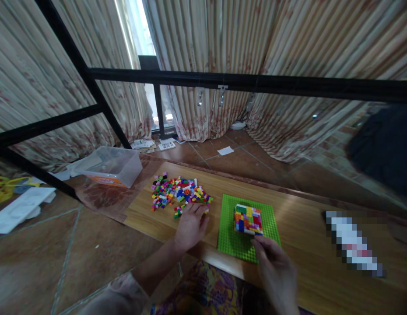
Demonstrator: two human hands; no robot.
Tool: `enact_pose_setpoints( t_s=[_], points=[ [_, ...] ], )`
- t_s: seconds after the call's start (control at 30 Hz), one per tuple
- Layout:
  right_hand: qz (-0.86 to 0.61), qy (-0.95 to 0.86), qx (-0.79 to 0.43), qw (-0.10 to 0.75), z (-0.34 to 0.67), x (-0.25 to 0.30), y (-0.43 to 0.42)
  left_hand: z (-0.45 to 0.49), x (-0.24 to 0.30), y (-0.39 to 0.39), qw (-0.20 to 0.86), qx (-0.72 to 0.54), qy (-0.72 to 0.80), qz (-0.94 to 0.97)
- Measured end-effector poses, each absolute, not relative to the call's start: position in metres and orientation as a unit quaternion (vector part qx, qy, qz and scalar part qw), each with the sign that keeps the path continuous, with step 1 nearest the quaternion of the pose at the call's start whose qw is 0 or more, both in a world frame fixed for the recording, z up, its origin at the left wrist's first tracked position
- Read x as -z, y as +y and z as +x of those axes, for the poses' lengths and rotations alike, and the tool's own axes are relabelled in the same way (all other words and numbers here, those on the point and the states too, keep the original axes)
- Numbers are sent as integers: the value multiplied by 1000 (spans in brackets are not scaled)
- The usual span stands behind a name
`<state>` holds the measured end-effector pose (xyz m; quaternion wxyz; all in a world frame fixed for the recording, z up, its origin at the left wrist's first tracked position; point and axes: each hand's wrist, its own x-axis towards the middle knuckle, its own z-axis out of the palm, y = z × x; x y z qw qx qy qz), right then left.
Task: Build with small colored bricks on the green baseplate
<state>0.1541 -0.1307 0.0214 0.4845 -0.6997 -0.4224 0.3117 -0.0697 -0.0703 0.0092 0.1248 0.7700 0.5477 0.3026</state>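
A green baseplate (230,245) lies on a low wooden board (298,236). On it stands a small block built of many-coloured bricks (248,218). A pile of loose coloured bricks (177,193) is spread to the left of the plate. My left hand (191,225) rests palm down at the near edge of the pile, fingers curled onto some bricks. My right hand (276,267) is at the plate's near right corner, with its fingers pinched together and touching the block's bottom edge. What they pinch is too small to name.
A clear plastic tub (111,166) sits on the tiled floor to the left of the board. A black metal frame (223,81) crosses in front of striped curtains. White trays (19,208) lie far left. A blurred-out object (352,243) lies on the board's right side.
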Motion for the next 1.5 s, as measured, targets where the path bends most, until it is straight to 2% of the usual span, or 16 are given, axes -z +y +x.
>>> enact_pose_setpoints(
  t_s=[0.3, 0.4, 0.5, 0.6, 0.77, 0.83, 0.9, 1.23, 1.4, 1.5],
  points=[
    [-704, -407, -341, 471, 160, -3, -152, -59, -11, -22, 40, -253, 560, 788],
    [-705, -404, -350, 467, 168, 5, -158, -57, -15, -6, 50, -220, 559, 798],
    [-700, -415, -353, 462, 173, 9, -163, -57, -20, -4, 90, -248, 552, 791],
    [-690, -418, -350, 476, 169, 6, -164, -51, -25, -16, 226, -337, 537, 740],
    [-650, -434, -341, 522, 144, -13, -157, -27, -39, -57, 586, -496, 453, 453],
    [-626, -458, -325, 540, 134, -24, -153, -17, -46, -75, 675, -500, 413, 352],
    [-607, -500, -294, 544, 126, -34, -150, -10, -54, -90, 721, -486, 390, 305],
    [-560, -644, -99, 511, 129, -48, -159, 1, -64, -113, 701, -436, 425, 370],
    [-555, -623, -194, 516, 134, -42, -167, -2, -56, -116, 736, -367, 438, 363],
    [-591, -531, -260, 548, 141, -34, -167, -5, -45, -113, 706, -348, 467, 403]
  ],
)
